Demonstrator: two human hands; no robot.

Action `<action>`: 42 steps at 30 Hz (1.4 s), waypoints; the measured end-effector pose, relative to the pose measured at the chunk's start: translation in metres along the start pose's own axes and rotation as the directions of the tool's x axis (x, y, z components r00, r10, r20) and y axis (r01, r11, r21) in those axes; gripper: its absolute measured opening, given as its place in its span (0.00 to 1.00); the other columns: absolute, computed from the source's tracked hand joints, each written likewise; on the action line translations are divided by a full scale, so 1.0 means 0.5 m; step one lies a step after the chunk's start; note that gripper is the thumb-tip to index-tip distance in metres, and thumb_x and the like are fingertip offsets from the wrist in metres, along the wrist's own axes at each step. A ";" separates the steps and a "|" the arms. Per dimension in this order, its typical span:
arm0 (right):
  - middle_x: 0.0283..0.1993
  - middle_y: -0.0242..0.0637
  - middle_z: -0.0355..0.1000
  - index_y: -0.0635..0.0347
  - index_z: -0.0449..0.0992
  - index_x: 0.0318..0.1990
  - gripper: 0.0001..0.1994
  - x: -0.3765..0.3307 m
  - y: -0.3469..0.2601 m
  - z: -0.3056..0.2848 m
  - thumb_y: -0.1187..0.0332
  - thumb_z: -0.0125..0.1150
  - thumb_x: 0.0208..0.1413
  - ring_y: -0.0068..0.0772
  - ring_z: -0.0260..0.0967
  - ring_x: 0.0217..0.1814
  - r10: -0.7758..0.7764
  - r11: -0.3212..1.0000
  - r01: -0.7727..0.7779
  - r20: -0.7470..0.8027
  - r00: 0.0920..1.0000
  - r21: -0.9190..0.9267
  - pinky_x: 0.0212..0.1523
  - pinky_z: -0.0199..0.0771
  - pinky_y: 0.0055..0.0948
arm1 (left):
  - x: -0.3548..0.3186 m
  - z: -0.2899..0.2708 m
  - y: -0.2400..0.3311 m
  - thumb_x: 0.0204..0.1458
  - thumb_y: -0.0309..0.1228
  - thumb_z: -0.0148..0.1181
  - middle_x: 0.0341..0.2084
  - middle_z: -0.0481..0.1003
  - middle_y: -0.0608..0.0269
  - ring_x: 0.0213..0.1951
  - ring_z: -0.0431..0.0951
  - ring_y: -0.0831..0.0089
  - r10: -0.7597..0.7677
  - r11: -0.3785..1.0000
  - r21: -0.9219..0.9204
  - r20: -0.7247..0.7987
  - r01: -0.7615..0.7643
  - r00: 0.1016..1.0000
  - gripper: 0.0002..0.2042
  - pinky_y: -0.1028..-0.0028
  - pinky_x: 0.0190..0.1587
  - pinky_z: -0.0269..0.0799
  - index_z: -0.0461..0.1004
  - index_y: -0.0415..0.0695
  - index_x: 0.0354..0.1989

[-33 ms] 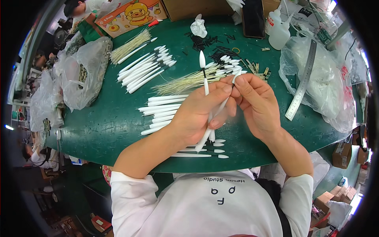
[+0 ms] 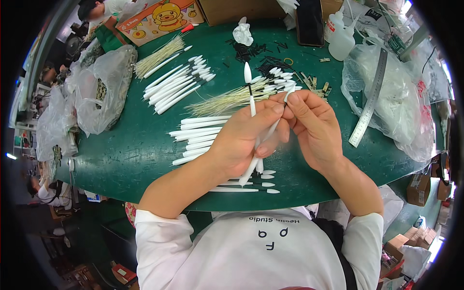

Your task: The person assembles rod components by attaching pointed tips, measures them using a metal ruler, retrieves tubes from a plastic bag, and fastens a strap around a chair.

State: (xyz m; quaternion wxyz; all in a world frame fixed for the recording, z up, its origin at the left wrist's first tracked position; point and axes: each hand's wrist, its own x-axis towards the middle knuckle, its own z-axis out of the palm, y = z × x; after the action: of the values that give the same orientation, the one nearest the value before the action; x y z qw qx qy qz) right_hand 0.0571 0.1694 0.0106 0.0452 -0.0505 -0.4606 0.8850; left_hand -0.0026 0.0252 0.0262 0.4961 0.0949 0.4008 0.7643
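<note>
1. The left hand [image 2: 236, 135] has its grip closed around two slender white rods, held above the table [image 2: 116, 162], a smooth, dark green surface with light scuffs.
2. The slanted rod [image 2: 250, 171] is smooth and tapered. It runs from below the left hand up to the fingertips of both hands, ending in a dark neck and a white tip.
3. The upright rod [image 2: 252, 105] carries a narrow black neck and a pointed, flame-shaped white tip. The left hand hides part of its shaft.
4. The right hand [image 2: 316, 123] has its grip pinching the tip end of the slanted rod between thumb and fingers.
5. Plain white rods [image 2: 197, 144] lie in a row beside the left hand; lower rods [image 2: 234, 190], with oval tips, lie near the table edge.
6. Beyond the hands lies a sheaf of pale, wiry strands [image 2: 217, 100] with white tips at one end, near short black tubes [image 2: 275, 65].
7. At right, a flat metal ruler [image 2: 371, 100] rests on a crinkled, translucent plastic bag [image 2: 394, 99].
</note>
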 end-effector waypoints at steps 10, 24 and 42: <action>0.27 0.32 0.68 0.64 0.68 0.36 0.10 -0.024 0.007 0.023 0.65 0.49 0.60 0.21 0.63 0.22 -0.095 0.995 0.095 -0.027 0.995 0.029 0.32 0.65 0.22 | -0.001 0.009 -0.016 0.56 0.38 0.49 0.17 0.69 0.69 0.12 0.55 0.86 0.027 1.000 -0.013 -0.010 -0.027 1.000 0.20 0.84 0.15 0.50 0.61 0.41 0.54; 0.26 0.29 0.65 0.61 0.66 0.36 0.10 -0.031 0.011 0.026 0.63 0.46 0.62 0.18 0.59 0.22 -0.078 0.996 0.080 -0.058 0.995 0.036 0.29 0.62 0.20 | -0.002 0.011 -0.028 0.55 0.37 0.50 0.17 0.70 0.68 0.12 0.54 0.85 0.031 0.999 -0.018 -0.037 -0.031 0.999 0.10 0.83 0.15 0.48 0.69 0.42 0.34; 0.29 0.29 0.68 0.62 0.71 0.37 0.10 -0.018 -0.013 0.011 0.64 0.51 0.59 0.18 0.65 0.27 0.022 1.000 -0.021 -0.027 0.999 0.016 0.34 0.66 0.19 | -0.006 0.003 -0.017 0.57 0.40 0.48 0.20 0.72 0.65 0.14 0.58 0.83 0.007 0.994 -0.110 0.074 0.002 0.997 0.13 0.82 0.16 0.52 0.68 0.43 0.39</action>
State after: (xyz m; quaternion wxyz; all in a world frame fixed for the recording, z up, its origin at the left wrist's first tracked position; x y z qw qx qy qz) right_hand 0.0656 0.1677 0.0196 0.0424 -0.0669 -0.4524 0.8883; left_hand 0.0055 0.0250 0.0219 0.5142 0.0963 0.3392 0.7818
